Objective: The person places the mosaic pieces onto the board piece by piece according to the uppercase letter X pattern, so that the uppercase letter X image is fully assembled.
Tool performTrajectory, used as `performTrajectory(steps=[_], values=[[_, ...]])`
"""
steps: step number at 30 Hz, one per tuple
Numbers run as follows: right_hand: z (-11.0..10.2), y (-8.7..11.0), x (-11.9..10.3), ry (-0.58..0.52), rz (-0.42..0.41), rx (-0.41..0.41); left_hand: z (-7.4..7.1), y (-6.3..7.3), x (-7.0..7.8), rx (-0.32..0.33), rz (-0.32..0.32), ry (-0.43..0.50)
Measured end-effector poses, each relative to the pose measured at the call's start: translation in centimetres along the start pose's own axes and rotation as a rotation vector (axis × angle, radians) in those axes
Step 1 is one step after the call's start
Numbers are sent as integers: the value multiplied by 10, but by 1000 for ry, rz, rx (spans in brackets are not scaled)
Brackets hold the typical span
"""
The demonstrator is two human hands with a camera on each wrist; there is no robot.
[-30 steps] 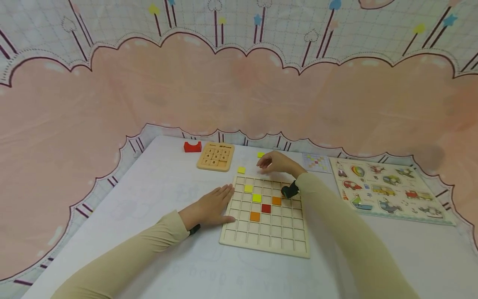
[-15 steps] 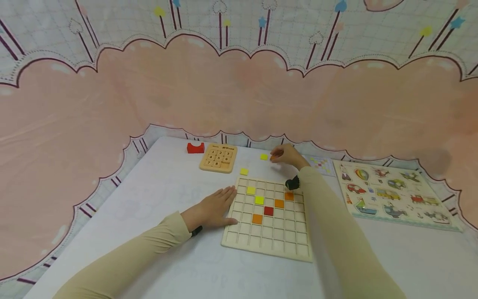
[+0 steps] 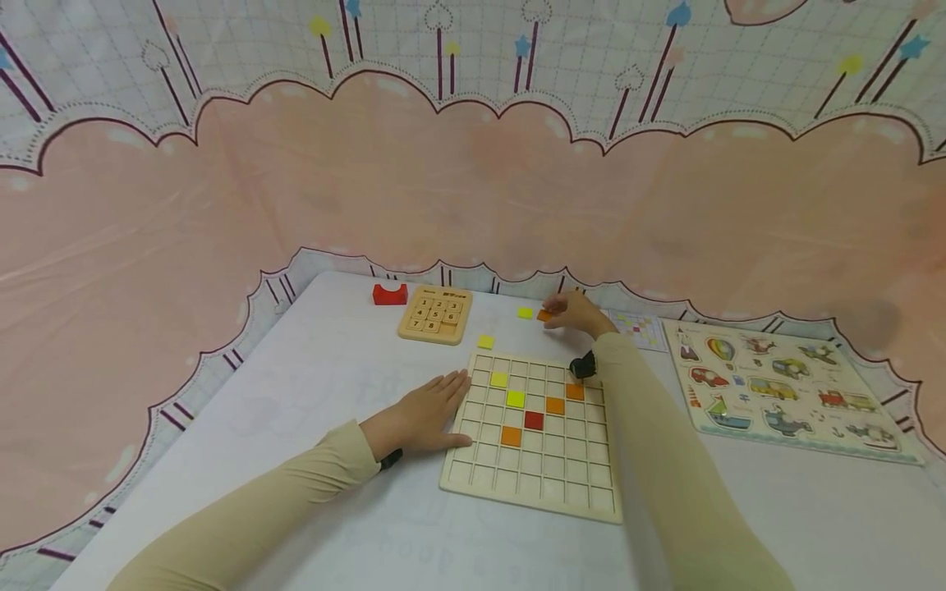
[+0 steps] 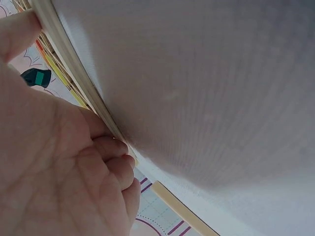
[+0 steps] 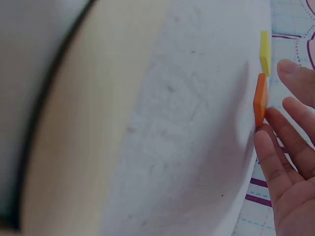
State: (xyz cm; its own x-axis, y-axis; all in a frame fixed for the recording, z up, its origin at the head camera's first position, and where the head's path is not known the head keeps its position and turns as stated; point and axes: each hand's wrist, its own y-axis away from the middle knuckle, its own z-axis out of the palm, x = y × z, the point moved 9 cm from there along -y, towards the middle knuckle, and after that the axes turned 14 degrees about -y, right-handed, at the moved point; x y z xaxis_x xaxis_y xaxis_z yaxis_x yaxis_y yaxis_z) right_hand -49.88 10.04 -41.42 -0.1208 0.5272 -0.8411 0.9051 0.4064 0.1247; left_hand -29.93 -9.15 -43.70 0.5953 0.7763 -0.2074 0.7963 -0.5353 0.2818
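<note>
My left hand (image 3: 424, 414) lies along the left edge of a wooden grid board (image 3: 491, 476), fingers straight and thumb over the near part of the rim. In the left wrist view its fingertips touch the side of the board (image 4: 81, 83). On the grid sit yellow tiles (image 3: 515, 399), a red tile (image 3: 534, 421) and orange tiles (image 3: 511, 437). Beyond the board my right hand (image 3: 580, 314) has its fingertips at a loose orange tile (image 5: 261, 101) on the table. The thumb stands apart from this tile, and a yellow tile (image 5: 265, 51) lies beside it.
Another yellow tile (image 3: 485, 341) lies just behind the board. A number slide puzzle (image 3: 436, 315) and a red block (image 3: 389, 295) stand at the back left. A patterned card (image 3: 637, 330) and a vehicle picture board (image 3: 794, 390) lie to the right.
My right hand has moved right and away, behind the board. The orange tile it pinched half a second ago now lies beside the yellow one, its fingers loosened. The left hand stays put.
</note>
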Motion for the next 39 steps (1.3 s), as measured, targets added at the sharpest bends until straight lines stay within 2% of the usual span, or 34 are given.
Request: performTrajectory(steps=[5, 17, 28, 39], values=[[5, 3, -3, 36, -15, -40, 1, 0, 1, -1, -3, -9], [19, 11, -20, 23, -63, -129, -1, 1, -1, 0, -7, -19], [16, 6, -6, 48, 0, -78, 1, 0, -1, 0, -4, -15], [18, 9, -8, 69, 9, -73, 0, 0, 0, 5, 1, -13]])
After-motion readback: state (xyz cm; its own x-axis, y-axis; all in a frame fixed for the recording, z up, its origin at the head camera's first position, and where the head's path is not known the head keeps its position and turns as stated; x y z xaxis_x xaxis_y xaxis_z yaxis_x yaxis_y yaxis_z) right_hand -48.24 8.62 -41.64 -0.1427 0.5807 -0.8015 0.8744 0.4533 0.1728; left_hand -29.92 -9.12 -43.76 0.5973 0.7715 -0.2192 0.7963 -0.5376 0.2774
